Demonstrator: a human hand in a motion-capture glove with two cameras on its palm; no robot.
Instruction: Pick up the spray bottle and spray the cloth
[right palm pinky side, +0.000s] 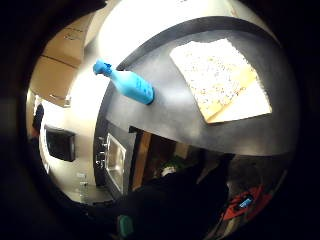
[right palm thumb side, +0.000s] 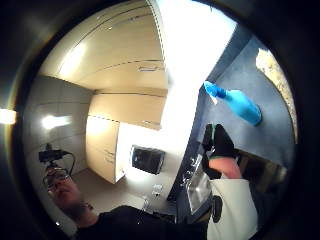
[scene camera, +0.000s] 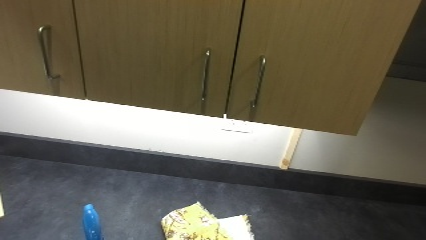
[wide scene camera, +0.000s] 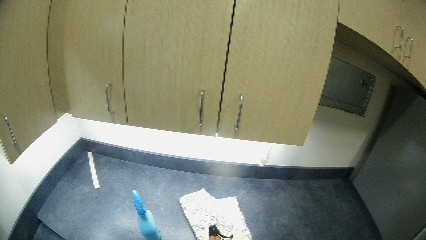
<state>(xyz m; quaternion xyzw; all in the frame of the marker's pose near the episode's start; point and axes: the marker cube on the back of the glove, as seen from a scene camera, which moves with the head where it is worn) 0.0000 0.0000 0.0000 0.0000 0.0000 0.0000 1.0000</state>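
**Reach not yet begun, bottle waiting on the bench**

Glove first, since it is nearest: my right hand is showing only in the thumb-side palm view, as a few dark fingers with a bare patch and a white cuff below them. They are holding nothing, but I cannot tell whether they are curled or straight. The hand is hanging off the front edge of the bench, well apart from anything on it, and I judge I am only lining up for the reach.

Further out, the spray bottle is standing upright on the dark bench top, its trigger head pointing away from the cloth. Nothing is touching it. The cloth, pale with a yellow pattern, is lying flat just beside the bottle with a clear strip of bench between them; laid out like that, it is offering a broad face to spray onto once I am holding the bottle.

Beyond both, the lit wall strip and the wooden cupboards are closing off the back of the bench. A sink is sitting off to one side.
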